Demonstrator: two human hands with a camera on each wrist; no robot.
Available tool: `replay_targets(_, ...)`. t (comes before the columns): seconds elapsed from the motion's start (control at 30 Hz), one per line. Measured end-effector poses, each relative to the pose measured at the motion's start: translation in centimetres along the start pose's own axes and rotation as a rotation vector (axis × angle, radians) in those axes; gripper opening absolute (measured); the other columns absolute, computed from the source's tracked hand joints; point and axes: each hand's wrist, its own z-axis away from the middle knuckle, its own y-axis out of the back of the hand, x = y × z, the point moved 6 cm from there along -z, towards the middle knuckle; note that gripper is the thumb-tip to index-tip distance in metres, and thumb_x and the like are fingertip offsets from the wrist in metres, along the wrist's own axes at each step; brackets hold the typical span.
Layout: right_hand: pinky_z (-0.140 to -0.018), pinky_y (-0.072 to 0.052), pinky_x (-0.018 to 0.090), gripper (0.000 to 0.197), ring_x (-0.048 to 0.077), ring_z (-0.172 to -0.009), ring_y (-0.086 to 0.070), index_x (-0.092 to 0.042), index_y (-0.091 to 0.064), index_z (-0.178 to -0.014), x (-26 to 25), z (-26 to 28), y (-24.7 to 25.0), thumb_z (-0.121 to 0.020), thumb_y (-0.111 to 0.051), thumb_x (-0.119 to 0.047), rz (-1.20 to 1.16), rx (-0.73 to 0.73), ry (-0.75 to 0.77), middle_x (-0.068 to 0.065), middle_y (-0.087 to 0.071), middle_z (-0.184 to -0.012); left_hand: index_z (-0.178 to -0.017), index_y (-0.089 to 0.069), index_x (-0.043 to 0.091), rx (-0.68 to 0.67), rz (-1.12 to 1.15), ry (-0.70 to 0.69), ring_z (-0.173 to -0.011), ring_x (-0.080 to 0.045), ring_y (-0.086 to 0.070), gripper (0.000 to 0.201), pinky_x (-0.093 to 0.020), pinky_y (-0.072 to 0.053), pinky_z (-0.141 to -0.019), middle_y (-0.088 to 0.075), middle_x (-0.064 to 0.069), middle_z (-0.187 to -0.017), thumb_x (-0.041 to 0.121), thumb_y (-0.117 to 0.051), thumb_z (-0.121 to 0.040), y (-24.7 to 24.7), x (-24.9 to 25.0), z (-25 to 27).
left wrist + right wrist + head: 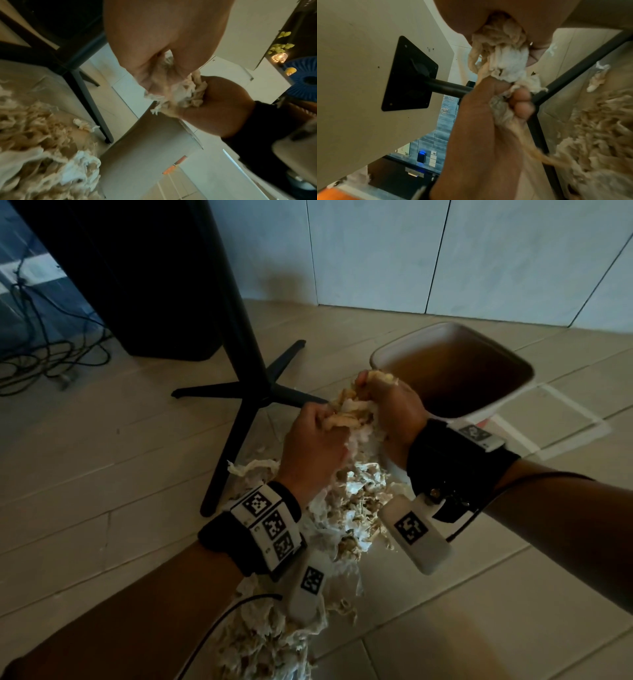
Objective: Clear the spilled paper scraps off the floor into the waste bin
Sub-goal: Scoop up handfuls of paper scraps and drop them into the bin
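Observation:
Between both hands I hold a wad of shredded cream and white paper scraps (349, 412), lifted off the floor by the near left corner of the waste bin (428, 332). My left hand (318, 433) grips its left side and my right hand (387, 402) grips its right side, fingers curled into it. The bin is beige, open, tilted toward me, and dark inside. A large pile of scraps (346, 508) lies on the floor under my wrists. The left wrist view shows the wad (180, 92) squeezed between the two hands; the right wrist view shows strands (505, 54) hanging from the grip.
A black table pedestal with cross feet (246, 371) stands just left of the pile. Behind it sit a dark cabinet (137, 285) and loose cables (44, 354). White tape lines (565, 422) mark the tiled floor right of the bin. A pale wall (376, 251) rises behind.

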Motion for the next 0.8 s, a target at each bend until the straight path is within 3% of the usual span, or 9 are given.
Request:
replay_targets(0.1, -0.059, -0.049, 0.030, 0.008, 0.023, -0.069, -0.058, -0.016, -0.061, -0.083, 0.9, 0.7, -0.3, -0.085, -0.054, -0.012, 0.074, -0.098, -0.040, 0.006, -0.060, -0.075, -0.080, -0.055, 0.015, 0.022, -0.147, -0.084, -0.069, -0.035, -0.063, 0.023, -0.052, -0.054, -0.064, -0.064, -0.016, -0.075, 0.033, -0.066, -0.072, 0.7, 1.5, -0.2)
replay_targets(0.13, -0.063, -0.053, 0.032, 0.007, 0.026, -0.073, -0.061, -0.011, -0.061, -0.092, 1.1, 1.1, -0.6, -0.090, -0.056, -0.016, 0.073, -0.141, -0.072, 0.010, -0.063, -0.081, -0.081, -0.055, 0.013, 0.020, -0.173, -0.100, -0.070, -0.032, -0.063, 0.021, -0.053, -0.054, -0.066, -0.064, -0.013, -0.075, 0.029, -0.067, -0.076, 0.8, 1.8, -0.2)
replay_targets(0.23, -0.085, -0.052, 0.049, 0.039, 0.036, -0.090, -0.062, 0.004, -0.056, -0.114, 0.8, 2.1, -1.4, -0.090, -0.066, -0.025, 0.067, -0.287, -0.108, 0.023, -0.064, -0.102, -0.094, -0.058, 0.012, 0.006, -0.228, -0.147, -0.079, -0.023, -0.067, 0.018, -0.051, -0.058, -0.072, -0.067, -0.008, -0.087, 0.025, -0.067, -0.085, 0.8, 2.3, -0.1)
replay_targets(0.3, -0.075, -0.055, 0.043, 0.034, 0.032, -0.084, -0.062, -0.008, -0.054, -0.112, 0.4, 2.5, -1.7, -0.084, -0.072, -0.010, 0.019, -0.339, -0.095, 0.019, -0.062, -0.099, -0.102, -0.059, 0.010, -0.008, -0.255, -0.199, -0.083, -0.019, -0.069, 0.021, -0.045, -0.060, -0.072, -0.068, -0.005, -0.091, 0.021, -0.068, -0.086, 0.7, 2.7, 0.3)
replay_targets(0.33, -0.067, -0.056, 0.038, 0.042, 0.028, -0.080, -0.062, -0.013, -0.052, -0.113, 0.6, 2.3, -1.5, -0.079, -0.074, -0.001, 0.000, -0.331, -0.105, 0.016, -0.061, -0.097, -0.100, -0.059, 0.009, -0.008, -0.284, -0.233, -0.081, -0.019, -0.069, 0.019, -0.044, -0.060, -0.069, -0.068, -0.005, -0.089, 0.019, -0.068, -0.087, 0.7, 2.9, 0.4)
replay_targets(0.43, -0.055, -0.053, 0.031, 0.051, 0.024, -0.072, -0.061, -0.014, -0.053, -0.109, 0.7, 2.4, -1.2, -0.071, -0.076, 0.011, 0.044, -0.310, -0.068, 0.013, -0.060, -0.089, -0.089, -0.058, 0.013, -0.004, -0.357, -0.361, -0.078, -0.025, -0.066, 0.017, -0.046, -0.056, -0.064, -0.066, -0.006, -0.082, 0.022, -0.070, -0.081, 0.8, 3.4, 1.0)
replay_targets(0.53, -0.047, -0.045, 0.027, 0.034, 0.021, -0.062, -0.054, -0.011, -0.055, -0.094, -0.1, 2.4, -1.0, -0.076, -0.066, 0.015, 0.084, -0.256, -0.018, 0.011, -0.057, -0.077, -0.094, -0.056, 0.024, -0.019, -0.435, -0.413, -0.097, -0.024, -0.057, 0.028, -0.040, -0.054, -0.078, -0.057, -0.001, -0.101, 0.039, -0.068, -0.073, 0.5, 3.5, 1.2)
replay_targets(0.67, -0.054, -0.048, 0.030, 0.022, 0.022, -0.064, -0.057, -0.010, -0.059, -0.084, -1.8, 2.3, -0.1, -0.080, -0.059, 0.011, 0.171, -0.188, 0.122, 0.009, -0.058, -0.071, -0.118, -0.051, 0.026, -0.080, -0.395, -0.442, -0.100, 0.002, -0.049, 0.045, -0.010, -0.042, -0.078, -0.052, 0.008, -0.116, 0.039, -0.075, -0.082, 0.9, 4.3, 1.5)
replay_targets(0.8, -0.065, -0.059, 0.037, 0.026, 0.020, -0.071, -0.066, -0.016, -0.062, -0.078, -4.3, 0.8, 2.2, -0.084, -0.058, 0.009, 0.236, -0.078, 0.200, 0.001, -0.066, -0.071, -0.127, -0.046, 0.036, -0.129, -0.342, -0.336, -0.111, -0.002, -0.051, 0.052, -0.016, -0.044, -0.083, -0.051, 0.011, -0.127, 0.051, -0.070, -0.084, 2.0, 3.3, 1.3)
